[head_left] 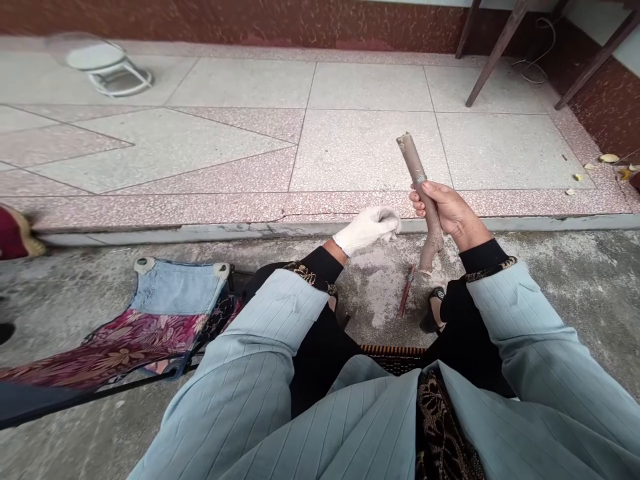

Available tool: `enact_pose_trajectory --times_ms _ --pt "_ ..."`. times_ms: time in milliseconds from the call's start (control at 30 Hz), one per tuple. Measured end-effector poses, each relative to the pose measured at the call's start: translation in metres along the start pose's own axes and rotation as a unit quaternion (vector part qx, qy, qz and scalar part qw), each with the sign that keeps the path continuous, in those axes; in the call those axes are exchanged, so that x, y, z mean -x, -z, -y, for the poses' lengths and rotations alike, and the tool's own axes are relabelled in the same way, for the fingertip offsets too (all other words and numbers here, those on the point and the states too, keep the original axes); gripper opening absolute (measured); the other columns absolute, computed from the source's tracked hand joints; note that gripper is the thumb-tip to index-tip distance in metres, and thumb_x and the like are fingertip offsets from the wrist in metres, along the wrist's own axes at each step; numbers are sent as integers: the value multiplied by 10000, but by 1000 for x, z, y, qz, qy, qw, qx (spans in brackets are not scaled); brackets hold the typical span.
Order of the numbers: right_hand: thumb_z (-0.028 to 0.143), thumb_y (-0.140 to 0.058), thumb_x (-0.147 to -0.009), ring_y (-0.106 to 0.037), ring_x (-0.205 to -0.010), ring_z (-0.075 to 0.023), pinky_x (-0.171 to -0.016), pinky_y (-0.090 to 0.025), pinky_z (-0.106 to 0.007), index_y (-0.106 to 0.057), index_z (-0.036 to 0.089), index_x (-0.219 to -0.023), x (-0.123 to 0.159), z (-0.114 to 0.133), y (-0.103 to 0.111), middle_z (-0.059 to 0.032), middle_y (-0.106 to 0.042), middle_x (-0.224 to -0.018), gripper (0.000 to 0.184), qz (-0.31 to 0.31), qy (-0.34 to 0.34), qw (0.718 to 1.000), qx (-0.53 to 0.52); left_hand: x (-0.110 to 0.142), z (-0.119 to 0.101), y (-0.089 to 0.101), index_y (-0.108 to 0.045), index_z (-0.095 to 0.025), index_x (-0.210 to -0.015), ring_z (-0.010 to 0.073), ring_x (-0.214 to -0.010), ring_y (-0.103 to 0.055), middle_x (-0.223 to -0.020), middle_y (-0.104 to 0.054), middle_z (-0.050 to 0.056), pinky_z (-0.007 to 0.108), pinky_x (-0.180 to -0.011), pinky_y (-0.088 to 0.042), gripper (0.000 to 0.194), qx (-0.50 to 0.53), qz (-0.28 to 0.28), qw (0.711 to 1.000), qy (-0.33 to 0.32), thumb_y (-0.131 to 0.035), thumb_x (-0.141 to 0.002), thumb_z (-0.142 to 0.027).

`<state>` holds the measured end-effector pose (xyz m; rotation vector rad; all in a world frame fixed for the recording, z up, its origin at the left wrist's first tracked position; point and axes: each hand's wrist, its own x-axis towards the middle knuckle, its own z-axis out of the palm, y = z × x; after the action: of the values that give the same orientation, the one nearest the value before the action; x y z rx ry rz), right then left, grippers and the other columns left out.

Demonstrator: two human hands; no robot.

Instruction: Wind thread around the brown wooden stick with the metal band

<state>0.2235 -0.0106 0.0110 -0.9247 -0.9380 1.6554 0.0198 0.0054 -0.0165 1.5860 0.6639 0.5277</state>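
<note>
Grasping brown stick point(432, 220) at two o'clock in right hand point(453, 213); curling gloved left hand point(371, 228), impossible to say if around anything; could slip toward six o'clock through loosened grip

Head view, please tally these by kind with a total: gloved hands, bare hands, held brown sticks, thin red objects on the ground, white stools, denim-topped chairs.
Gloved left hand: 1
Bare right hand: 1
Held brown stick: 1
Thin red object: 1
White stool: 1
Denim-topped chair: 1
Total: 6
</note>
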Motion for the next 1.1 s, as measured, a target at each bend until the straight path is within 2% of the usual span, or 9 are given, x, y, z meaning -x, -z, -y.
enact_pose_trajectory --times_ms 133,333,467,567,633,733,800,967,1100 --pt "430 -701 -809 -476 -593 -78 -504 -451 -199 -557 177 -906 -4 -4 3 -21 -625 -824 307 -47 3 999 -12 2 -1 1 -625 -139 -802 79 -518 -522 -571 -556 -15 182 -525 -394 172 -123 -65 990 1 -478 -834 -223" --pt "462 -692 -808 -506 -605 -86 -488 -438 -204 -545 192 -913 -6 -6 6 -71 -694 -975 325 -98 30 992 74 3 0 3 -657 -149 -897 106 -563 -548 -676 -604 -6 210 -551 -404 242 -208 -83 975 12 -434 -854 -232" --pt "438 -647 -839 -477 -576 -77 -467 -375 -185 -517 201 -862 -14 -13 9 -33 -665 -875 271 -167 72 967 179 0 3 4 -666 -169 -875 129 -655 -568 -739 -638 -1 232 -615 -380 233 -301 -114 947 -18 -436 -845 -201" --pt "398 -533 -907 -457 -564 -90 -487 -366 -206 -500 199 -868 -20 -17 14 -24 -626 -818 205 -197 64 940 271 -1 4 3 -667 -181 -910 152 -672 -585 -760 -659 15 248 -621 -368 242 -365 -127 922 -4 -438 -879 -250" --pt "365 -507 -918 -495 -613 -127 -544 -391 -245 -517 193 -917 -21 -19 18 -46 -626 -826 172 -216 51 888 403 -1 3 2 -667 -183 -941 171 -671 -596 -765 -667 33 260 -615 -362 262 -413 -120 903 1 -435 -904 -298" --pt "346 -527 -911 -567 -757 -223 -674 -423 -331 -555 170 -1032 -18 -19 20 -116 -651 -893 215 -206 34 760 615 0 1 1 -665 -183 -959 203 -686 -619 -755 -674 55 274 -609 -356 288 -476 -100 873 -6 -426 -927 -339" --pt "339 -519 -918 -590 -835 -277 -731 -425 -371 -564 149 -1089 -15 -19 20 -168 -659 -956 259 -180 16 700 692 1 1 2 -663 -181 -975 228 -701 -637 -764 -681 73 284 -609 -363 306 -516 -91 852 -7 -414 -939 -354" --pt "338 -545 -906 -608 -855 -277 -723 -429 -364 -619 138 -1106 -14 -20 19 -199 -667 -994 292 -80 -70 621 776 5 5 0 -639 -141 -1072 265 -702 -658 -748 -670 123 314 -630 -399 401 -608 -101 787 -9 -342 -970 -390" --pt "296 -584 -867 -605 -818 -235 -666 -404 -324 -693 151 -994 -11 -13 13 -147 -679 -968 222 117 -173 580 787 7 8 0 -644 -127 -1042 267 -701 -661 -732 -661 131 316 -623 -397 378 -644 -78 760 -33 -333 -961 -325"
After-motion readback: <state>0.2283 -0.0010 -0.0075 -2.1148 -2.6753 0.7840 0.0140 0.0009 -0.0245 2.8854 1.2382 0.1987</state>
